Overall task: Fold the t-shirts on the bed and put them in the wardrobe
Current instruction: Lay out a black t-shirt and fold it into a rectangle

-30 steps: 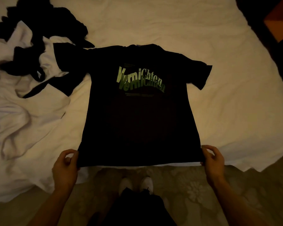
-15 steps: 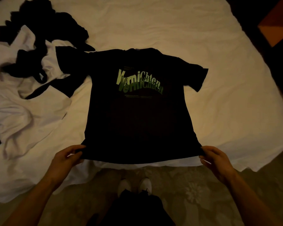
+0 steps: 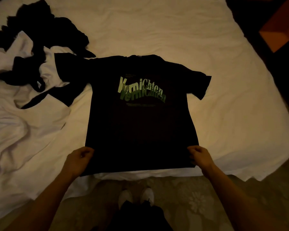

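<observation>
A black t-shirt (image 3: 140, 127) with green lettering lies spread face up on the white bed (image 3: 157, 30), collar away from me. My left hand (image 3: 78, 160) grips its bottom left corner with curled fingers. My right hand (image 3: 199, 157) grips the bottom right corner the same way. The hem lies near the bed's front edge. Both sleeves are spread out, the left one overlapping the clothes pile.
A heap of white and black garments (image 3: 23, 90) lies on the bed's left side. Patterned floor (image 3: 190, 197) and my white shoes (image 3: 135, 195) show below the bed edge. A dark piece of furniture with an orange surface (image 3: 279, 30) stands at the upper right.
Both hands have slid inward and up along the hem and curled tighter on the shirt's lower corners. The shirt's bottom edge has shifted slightly onto the bed.
</observation>
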Tool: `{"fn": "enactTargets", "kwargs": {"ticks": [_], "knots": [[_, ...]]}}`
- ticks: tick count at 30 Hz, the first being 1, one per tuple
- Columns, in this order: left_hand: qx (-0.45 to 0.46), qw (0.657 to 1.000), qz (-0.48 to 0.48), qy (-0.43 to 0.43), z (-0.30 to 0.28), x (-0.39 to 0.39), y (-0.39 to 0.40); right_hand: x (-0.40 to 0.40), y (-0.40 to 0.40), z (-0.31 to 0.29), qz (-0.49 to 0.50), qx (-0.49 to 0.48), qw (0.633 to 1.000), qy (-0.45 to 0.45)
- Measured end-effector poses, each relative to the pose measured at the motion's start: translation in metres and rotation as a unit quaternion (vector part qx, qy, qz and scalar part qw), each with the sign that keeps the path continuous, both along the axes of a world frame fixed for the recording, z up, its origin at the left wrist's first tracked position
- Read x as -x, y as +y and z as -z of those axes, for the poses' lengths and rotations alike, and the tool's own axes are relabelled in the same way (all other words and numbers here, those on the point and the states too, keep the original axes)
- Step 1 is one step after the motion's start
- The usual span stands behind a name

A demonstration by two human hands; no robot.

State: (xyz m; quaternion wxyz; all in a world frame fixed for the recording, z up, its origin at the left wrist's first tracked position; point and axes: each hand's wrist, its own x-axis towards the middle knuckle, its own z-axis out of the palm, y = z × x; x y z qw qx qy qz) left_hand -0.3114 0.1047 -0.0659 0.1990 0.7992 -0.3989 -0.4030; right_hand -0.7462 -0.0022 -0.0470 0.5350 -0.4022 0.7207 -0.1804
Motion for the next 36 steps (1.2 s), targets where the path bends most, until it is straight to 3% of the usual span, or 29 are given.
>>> {"fn": "enactTargets", "kwargs": {"ticks": [7, 16, 20, 23, 26, 29, 30, 32, 34, 36], "knots": [[-0.006, 0.984, -0.068, 0.162, -0.015, 0.016, -0.086, -0.051, -0.061, -0.002, -0.056, -0.013, 0.998, -0.011], [-0.03, 0.969, -0.187, 0.156, -0.024, -0.025, -0.188, -0.132, -0.174, 0.006, -0.151, -0.018, 0.988, 0.027], [0.004, 0.973, -0.209, 0.093, -0.017, -0.078, -0.225, -0.195, -0.213, 0.016, -0.206, -0.013, 0.978, 0.004], [0.064, 0.971, -0.227, -0.02, -0.03, -0.103, -0.257, -0.244, -0.234, 0.016, -0.255, -0.028, 0.964, -0.074], [0.12, 0.937, -0.296, -0.141, -0.041, -0.123, -0.292, -0.298, -0.24, 0.019, -0.288, -0.032, 0.947, -0.138], [0.112, 0.918, -0.321, -0.205, -0.043, -0.152, -0.308, -0.351, -0.232, 0.019, -0.294, 0.033, 0.947, -0.123], [0.093, 0.93, -0.312, -0.173, -0.041, -0.161, -0.312, -0.367, -0.227, 0.016, -0.296, 0.059, 0.947, -0.113], [0.06, 0.95, -0.305, 0.02, -0.04, -0.175, -0.319, -0.394, -0.22, 0.01, -0.298, 0.098, 0.946, -0.084], [0.045, 0.919, -0.317, 0.229, -0.038, -0.193, -0.325, -0.419, -0.212, 0.003, -0.295, 0.117, 0.945, -0.081], [0.047, 0.896, -0.323, 0.301, -0.028, -0.217, -0.33, -0.442, -0.208, -0.003, -0.247, 0.057, 0.958, -0.135]]}}
